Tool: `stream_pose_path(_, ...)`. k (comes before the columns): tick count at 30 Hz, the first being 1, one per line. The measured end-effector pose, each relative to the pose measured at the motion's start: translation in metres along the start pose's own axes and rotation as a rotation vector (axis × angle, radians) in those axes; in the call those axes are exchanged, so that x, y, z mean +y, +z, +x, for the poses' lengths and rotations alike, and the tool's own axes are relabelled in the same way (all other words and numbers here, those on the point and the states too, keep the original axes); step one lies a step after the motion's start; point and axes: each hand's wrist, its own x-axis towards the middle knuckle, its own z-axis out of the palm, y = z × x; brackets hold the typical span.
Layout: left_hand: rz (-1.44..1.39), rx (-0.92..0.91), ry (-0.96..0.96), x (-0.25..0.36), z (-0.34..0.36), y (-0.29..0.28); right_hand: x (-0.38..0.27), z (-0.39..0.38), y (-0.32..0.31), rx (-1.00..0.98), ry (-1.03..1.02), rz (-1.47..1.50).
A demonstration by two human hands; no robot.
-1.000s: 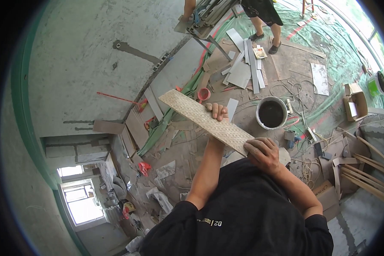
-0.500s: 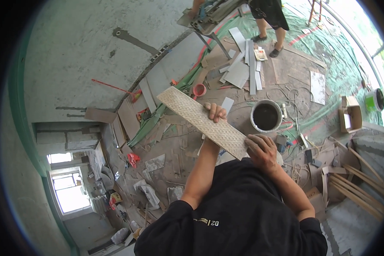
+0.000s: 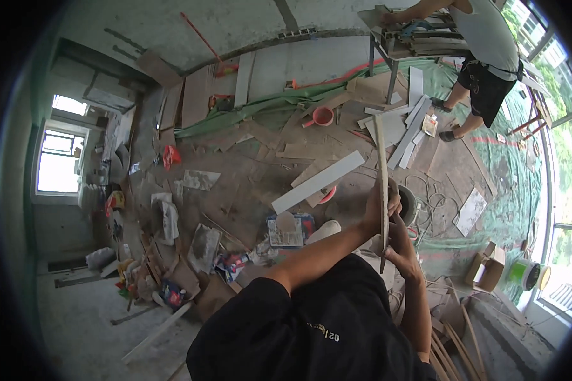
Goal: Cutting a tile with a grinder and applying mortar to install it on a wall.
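Both hands are gripping a long narrow tile strip (image 3: 382,184), which is standing edge-on to the camera and nearly upright in front of the person's chest. The left hand (image 3: 376,209) is wrapping the strip from the left at about its lower third, and the right hand (image 3: 401,249) is clasping it just below, near the bottom end (the two hands are nearly touching each other). Behind the strip, on the floor, a dark bucket (image 3: 408,204) is showing partly past the left hand's knuckles. Further left, a long white tile plank (image 3: 318,181) is lying diagonally on the dusty floor (image 3: 235,190), with a red bowl (image 3: 323,116) well beyond it and a green tarp (image 3: 260,108) running along the wall. At upper right, another person (image 3: 483,57) is bending over a worktop (image 3: 413,38) bearing a cutting machine, and pale tile offcuts (image 3: 407,124) are lying beside that person's feet. A cardboard box (image 3: 486,270) is sitting at right, near the windows.
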Motion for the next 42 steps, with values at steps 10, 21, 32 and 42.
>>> stream_pose_path(10,1.268,0.182,-0.265,-0.01,0.005,-0.148,0.088,0.039,-0.037,0.345,0.398,0.039)
stream_pose_path(21,1.944,0.37,-0.762,0.051,0.027,-0.584,0.341,-0.1,-0.021,0.971,0.998,0.139)
stream_pose_path(32,2.559,0.217,-0.474,-0.105,0.185,-0.695,0.446,-0.268,0.091,1.193,1.46,0.64)
stream_pose_path(42,2.425,0.063,-0.421,-0.019,0.185,-0.656,0.411,-0.162,0.112,1.027,1.145,0.242)
